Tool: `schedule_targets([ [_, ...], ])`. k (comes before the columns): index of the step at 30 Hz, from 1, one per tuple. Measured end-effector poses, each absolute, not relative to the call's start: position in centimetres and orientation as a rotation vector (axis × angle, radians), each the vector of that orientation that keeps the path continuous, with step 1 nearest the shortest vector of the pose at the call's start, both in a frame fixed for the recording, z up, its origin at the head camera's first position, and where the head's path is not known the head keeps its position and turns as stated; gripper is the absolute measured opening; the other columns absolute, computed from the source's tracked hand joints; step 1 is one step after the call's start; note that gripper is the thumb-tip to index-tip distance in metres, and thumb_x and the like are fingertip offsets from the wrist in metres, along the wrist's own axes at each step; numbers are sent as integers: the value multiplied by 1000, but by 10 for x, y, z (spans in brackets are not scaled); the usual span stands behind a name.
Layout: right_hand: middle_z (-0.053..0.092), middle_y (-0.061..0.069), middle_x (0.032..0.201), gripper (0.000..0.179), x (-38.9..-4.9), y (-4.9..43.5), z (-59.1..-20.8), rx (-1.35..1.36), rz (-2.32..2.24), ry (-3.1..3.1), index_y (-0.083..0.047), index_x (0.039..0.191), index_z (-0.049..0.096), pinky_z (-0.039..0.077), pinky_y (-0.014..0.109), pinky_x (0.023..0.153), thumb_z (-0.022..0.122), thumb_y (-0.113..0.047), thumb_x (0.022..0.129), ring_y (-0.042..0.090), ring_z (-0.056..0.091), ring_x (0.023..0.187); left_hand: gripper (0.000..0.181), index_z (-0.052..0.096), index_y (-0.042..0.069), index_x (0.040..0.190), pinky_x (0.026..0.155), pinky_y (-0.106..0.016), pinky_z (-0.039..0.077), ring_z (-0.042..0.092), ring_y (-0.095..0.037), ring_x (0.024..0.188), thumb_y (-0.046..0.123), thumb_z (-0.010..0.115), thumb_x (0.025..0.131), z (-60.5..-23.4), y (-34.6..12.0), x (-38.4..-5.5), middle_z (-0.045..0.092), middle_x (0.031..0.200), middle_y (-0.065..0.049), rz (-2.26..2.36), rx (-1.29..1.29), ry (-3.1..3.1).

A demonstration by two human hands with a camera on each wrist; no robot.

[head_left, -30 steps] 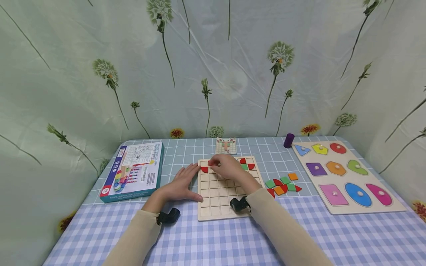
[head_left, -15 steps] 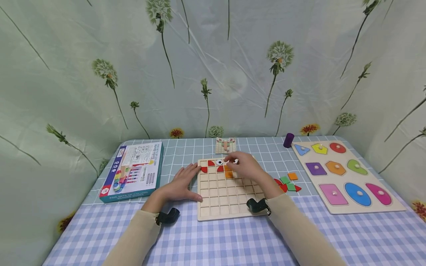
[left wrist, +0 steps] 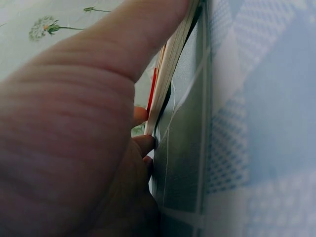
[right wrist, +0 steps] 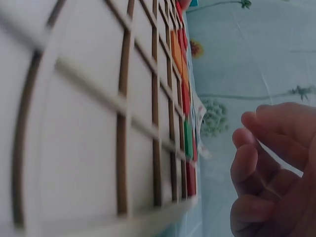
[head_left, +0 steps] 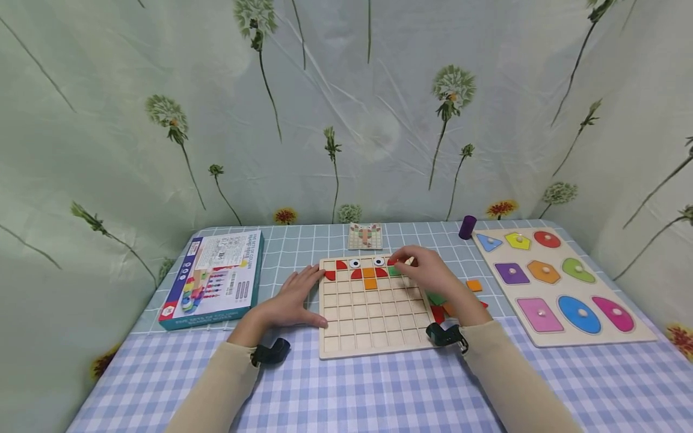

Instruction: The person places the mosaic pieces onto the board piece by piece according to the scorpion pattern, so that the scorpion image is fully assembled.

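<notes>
A wooden grid board (head_left: 373, 325) lies on the table, with red quarter-round pieces (head_left: 356, 274), orange squares (head_left: 370, 283), round eye pieces (head_left: 354, 263) and a green square (head_left: 394, 271) in its far rows. My left hand (head_left: 289, 304) rests on the board's left edge, thumb and fingers spread; in the left wrist view the fingers (left wrist: 144, 143) touch that edge. Over the far right corner is my right hand (head_left: 430, 273), close to a red piece. In the right wrist view its bent fingers (right wrist: 244, 163) show nothing between them. The hand covers the board's corner in the head view.
Loose green, red and orange pieces (head_left: 474, 285) lie right of the board, partly behind the right forearm. A pattern card (head_left: 365, 236) is behind the board. A boxed toy (head_left: 213, 276) lies left, a knobbed shape board (head_left: 552, 340) right, a purple cylinder (head_left: 467, 227) at the back.
My right hand has moved rightward along the board's far row, from the left red pieces past the eyes to the right corner. The left hand has kept its place.
</notes>
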State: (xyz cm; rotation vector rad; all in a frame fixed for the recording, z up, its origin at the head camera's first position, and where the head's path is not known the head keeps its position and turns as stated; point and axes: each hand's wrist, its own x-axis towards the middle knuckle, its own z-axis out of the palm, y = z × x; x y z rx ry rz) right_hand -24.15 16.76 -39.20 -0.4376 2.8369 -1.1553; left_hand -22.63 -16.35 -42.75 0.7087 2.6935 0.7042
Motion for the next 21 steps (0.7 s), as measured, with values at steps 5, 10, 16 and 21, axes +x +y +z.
schedule_targets([
  [5, 69, 11, 115, 24, -244, 182, -396, -336, -1150, 2838, -11, 119, 70, 48, 27, 69, 61, -20, 99, 22, 54, 83, 119, 17, 10, 161, 128, -55, 0, 1, -32, 158, 57, 83, 73, -426, -163, -225, 9, 170, -12, 705, 694, 2688],
  [10, 68, 12, 118, 26, -246, 195, -399, -276, -1151, 2826, -13, 121, 69, 49, 27, 70, 62, -24, 99, 23, 55, 86, 120, 16, 11, 161, 128, -54, -1, 0, -32, 158, 57, 83, 73, -425, -163, -225, 9, 170, -11, 706, 676, 2688],
  [16, 67, 12, 117, 26, -243, 215, -395, -321, -1112, 2791, -12, 122, 68, 48, 27, 76, 61, -22, 99, 24, 56, 93, 121, 16, 9, 161, 127, -55, 0, 1, -33, 158, 56, 83, 73, -427, -163, -226, 9, 170, -13, 703, 693, 2694],
  [21, 67, 11, 112, 24, -241, 231, -393, -386, -1063, 2703, -12, 119, 70, 51, 28, 75, 64, -18, 97, 22, 58, 89, 120, 16, 8, 161, 127, -55, 0, 3, -34, 158, 56, 83, 73, -427, -162, -226, 10, 169, -14, 706, 704, 2699],
])
